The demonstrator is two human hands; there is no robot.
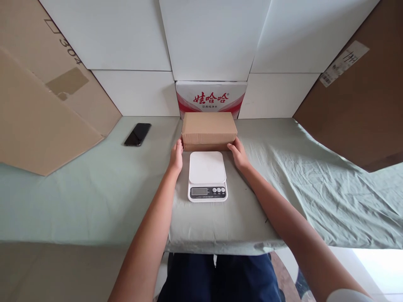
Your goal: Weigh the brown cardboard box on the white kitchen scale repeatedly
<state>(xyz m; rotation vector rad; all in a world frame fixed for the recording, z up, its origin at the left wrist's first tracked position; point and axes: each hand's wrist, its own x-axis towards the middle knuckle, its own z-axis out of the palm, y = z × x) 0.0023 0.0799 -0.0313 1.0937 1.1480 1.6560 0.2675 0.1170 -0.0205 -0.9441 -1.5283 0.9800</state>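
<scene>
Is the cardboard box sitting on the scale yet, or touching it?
Apart. The head view shows the cardboard box on the cloth behind the scale, a thin strip of cloth between them and the platform bare.

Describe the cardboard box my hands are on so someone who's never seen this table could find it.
On the green cloth table, look at the middle near the back wall. The plain brown cardboard box sits just behind the white scale, with the left hand and right hand at its front corners. Unlike the red-lettered carton behind, it is unprinted.
</scene>
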